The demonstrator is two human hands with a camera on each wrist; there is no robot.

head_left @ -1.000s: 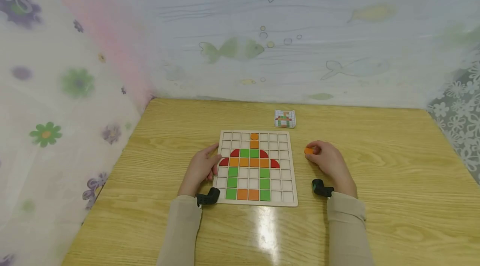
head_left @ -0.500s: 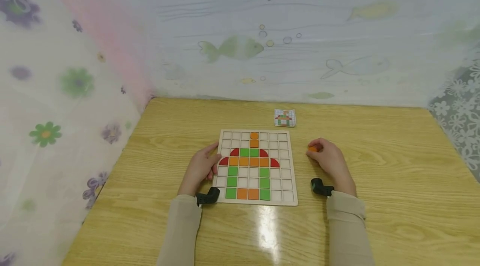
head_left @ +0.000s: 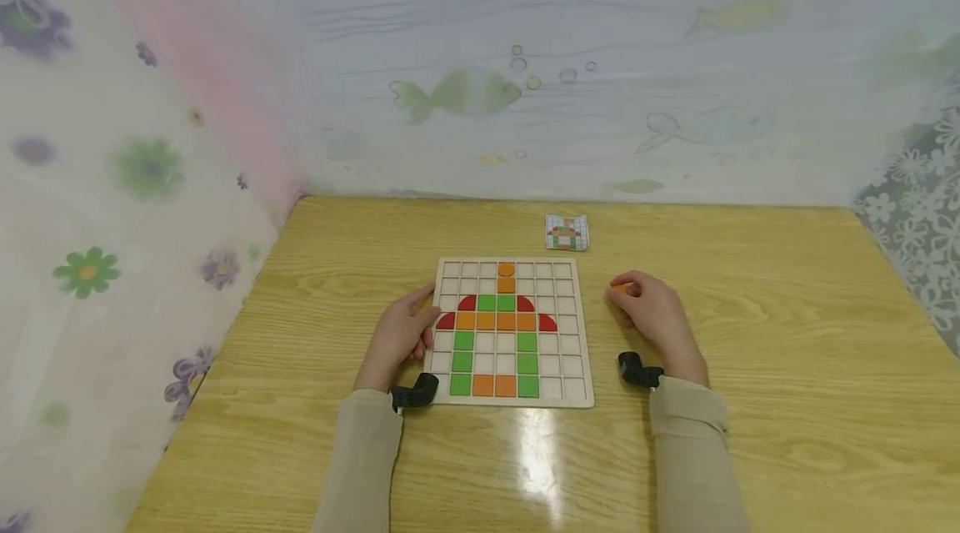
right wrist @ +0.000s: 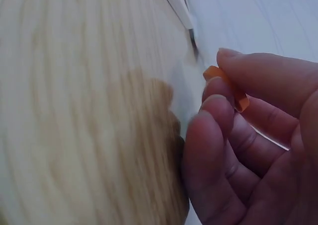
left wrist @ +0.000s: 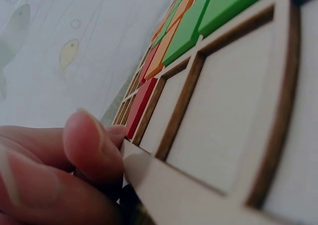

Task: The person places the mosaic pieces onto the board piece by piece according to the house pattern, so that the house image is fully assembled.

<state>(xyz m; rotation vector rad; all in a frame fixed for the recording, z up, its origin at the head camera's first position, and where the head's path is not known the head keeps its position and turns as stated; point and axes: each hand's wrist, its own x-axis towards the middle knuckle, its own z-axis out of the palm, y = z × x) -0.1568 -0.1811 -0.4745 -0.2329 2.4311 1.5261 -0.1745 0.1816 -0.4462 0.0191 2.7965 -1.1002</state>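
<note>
A pale wooden grid board (head_left: 570,362) lies on the table with green tiles (head_left: 462,340), orange tiles (head_left: 486,321), red rounded tiles (head_left: 525,304) and an orange round tile (head_left: 506,269) in its cells. My left hand (head_left: 397,331) holds the board's left edge; in the left wrist view its thumb (left wrist: 94,145) is at the rim. To the right of the board, my right hand (head_left: 656,316) pinches a thin orange tile (right wrist: 231,88) between thumb and fingertips, over the table. Its outline is partly hidden by the fingers.
A small printed card (head_left: 567,233) with a coloured grid picture lies behind the board. The wooden table (head_left: 810,333) meets a fish-patterned wall at the back and a flowered wall at the left. Black wrist devices (head_left: 640,369) sit below both hands.
My right hand has shifted slightly, its fingers turning the orange tile, which now shows less in the head view. The left hand and the board's tiles stay the same; the head view has tilted a little.
</note>
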